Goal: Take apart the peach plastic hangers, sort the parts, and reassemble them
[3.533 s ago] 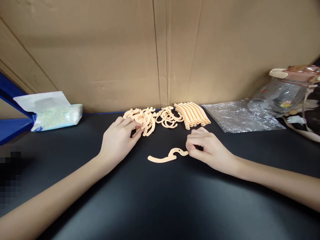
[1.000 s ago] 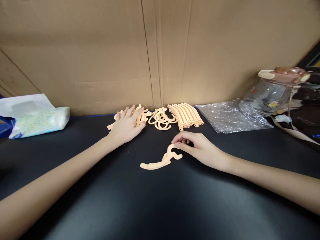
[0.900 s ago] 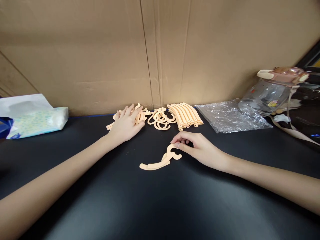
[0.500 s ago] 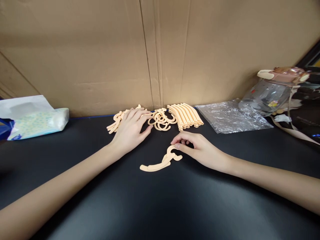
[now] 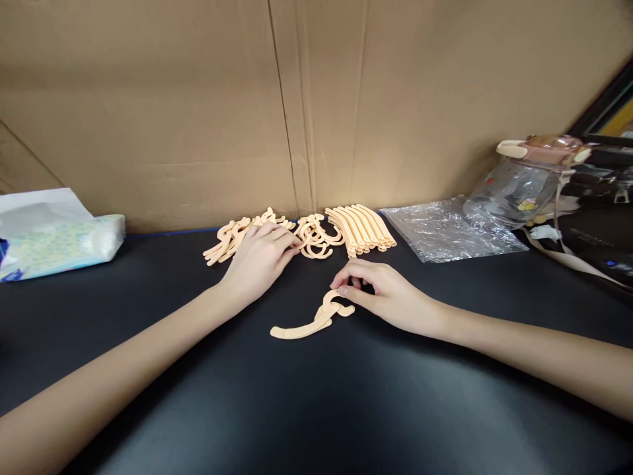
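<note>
A small stack of peach plastic hook-shaped hangers lies on the black table. My right hand rests beside the hook end of the stack, fingers curled and pinching it. My left hand lies on a loose pile of the same hangers near the cardboard wall, its fingers closing round one of them. Tangled hook pieces and a neat row of hangers lie to the right of that pile.
A cardboard wall closes the back of the table. A tissue pack sits at the far left. A clear plastic bag, a transparent bottle with a pink lid and a dark bag lie at the right.
My left hand slid right across the loose pile and drew back a little, uncovering hangers on its left. The small stack under my right hand gained a piece since the earliest frame.
</note>
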`<state>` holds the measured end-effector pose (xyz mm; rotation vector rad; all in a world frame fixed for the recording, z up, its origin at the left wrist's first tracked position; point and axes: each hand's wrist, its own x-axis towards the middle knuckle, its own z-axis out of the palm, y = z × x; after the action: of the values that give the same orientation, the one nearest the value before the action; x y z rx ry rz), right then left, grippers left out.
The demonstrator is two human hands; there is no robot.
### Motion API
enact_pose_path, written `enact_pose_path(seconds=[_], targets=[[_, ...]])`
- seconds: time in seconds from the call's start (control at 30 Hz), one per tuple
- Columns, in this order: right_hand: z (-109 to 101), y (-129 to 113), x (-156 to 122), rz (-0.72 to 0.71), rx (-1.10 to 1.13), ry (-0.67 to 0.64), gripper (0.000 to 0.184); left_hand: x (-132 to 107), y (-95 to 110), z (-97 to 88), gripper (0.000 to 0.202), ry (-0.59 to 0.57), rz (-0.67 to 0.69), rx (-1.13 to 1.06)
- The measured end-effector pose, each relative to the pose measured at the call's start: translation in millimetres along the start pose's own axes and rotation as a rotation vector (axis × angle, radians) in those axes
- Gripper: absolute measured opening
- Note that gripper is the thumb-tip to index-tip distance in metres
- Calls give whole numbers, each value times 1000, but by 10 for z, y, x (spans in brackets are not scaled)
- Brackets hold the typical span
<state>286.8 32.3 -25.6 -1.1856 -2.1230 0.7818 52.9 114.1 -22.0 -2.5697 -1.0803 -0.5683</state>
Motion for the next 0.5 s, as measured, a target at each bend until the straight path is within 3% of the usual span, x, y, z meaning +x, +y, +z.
enact_pose_path(seconds=[0.3,0.5], targets=[[2,32,-3,-25,-7,-11,11,-21,-1,-17,20,140,0,71],[-12,11,-29,-7,30,-19,12,-85,138,-105,13,334,170,113]])
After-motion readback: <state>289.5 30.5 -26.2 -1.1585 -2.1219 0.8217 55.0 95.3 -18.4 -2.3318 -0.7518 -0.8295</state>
